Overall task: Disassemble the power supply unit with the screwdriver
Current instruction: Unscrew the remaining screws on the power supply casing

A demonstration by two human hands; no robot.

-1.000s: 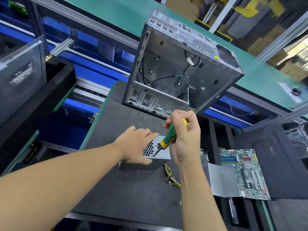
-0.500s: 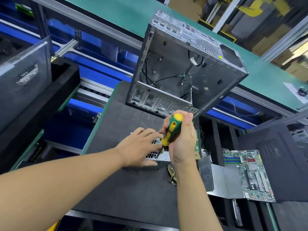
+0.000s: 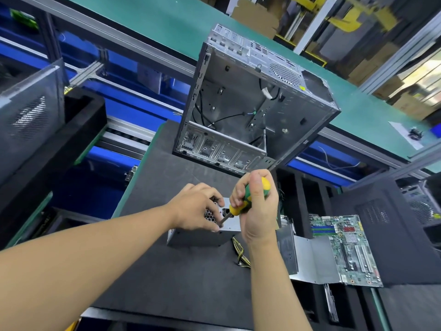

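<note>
One PSU (image 3: 232, 225) lies mid-way on the black mat (image 3: 167, 271), just in front of the gutted PC case (image 3: 250, 111). L hand (image 3: 198, 209) curls over its top and grips it, thumb at near edge. R hand (image 3: 259, 211) is wrapped round the green/yellow screwdriver (image 3: 238, 207), shaft angled down-left w/ tip on PSU top by L thumb. Yellow/black cable (image 3: 241, 255) lies by PSU's near side; motherboard (image 3: 343, 247) sits to the right, well apart.

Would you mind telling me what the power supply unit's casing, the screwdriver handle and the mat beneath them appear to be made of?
The power supply unit casing looks like bare sheet metal, probably steel: dull silver-grey sheen, punched honeycomb vent. The screwdriver handle seems moulded plastic or rubber: smooth, solid green and yellow. The mat looks like foam or rubber: dark, matte, no reflections.
</note>
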